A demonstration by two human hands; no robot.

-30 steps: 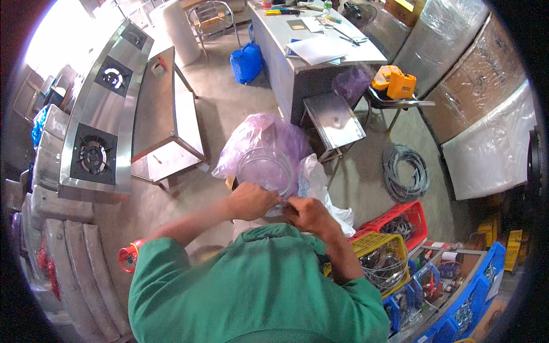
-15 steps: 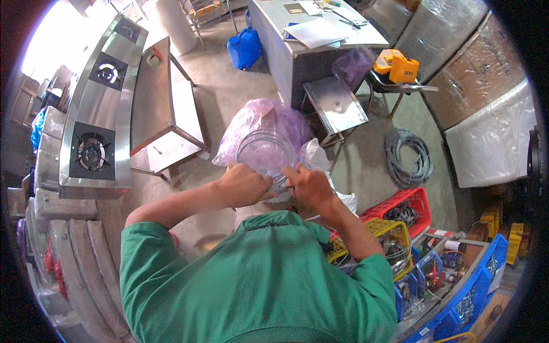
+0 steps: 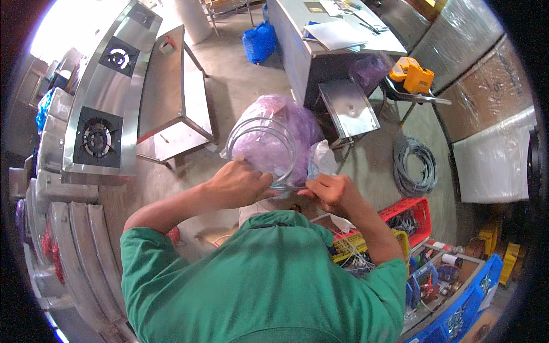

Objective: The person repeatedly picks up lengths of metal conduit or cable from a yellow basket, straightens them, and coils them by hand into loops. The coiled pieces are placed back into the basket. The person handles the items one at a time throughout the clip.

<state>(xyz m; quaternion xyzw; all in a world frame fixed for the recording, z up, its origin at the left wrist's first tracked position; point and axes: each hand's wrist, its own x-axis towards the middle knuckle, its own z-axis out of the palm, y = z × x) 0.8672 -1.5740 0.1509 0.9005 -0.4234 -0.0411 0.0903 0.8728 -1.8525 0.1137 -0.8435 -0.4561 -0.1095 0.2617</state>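
Several loops of a thin grey tube or cable, a coil, stand up from between my hands. My left hand is closed around the lower left of the loops. Off to its right, my right hand pinches a straight stretch of the same coil, with a short span showing between the two hands. Behind the loops sits a large bundle in translucent purple plastic. A white bag lies just beyond my right hand. The lower part of the coil is partly hidden by my fingers.
Steel burner stove and low table stand left. A desk with papers is ahead. On the right are a grey cable coil on the floor, a red crate, a yellow crate and blue parts bins.
My right hand has moved right, away from my left hand, and a straight span now shows between them. The loops look wider and lean left. The surroundings have shifted right in view.
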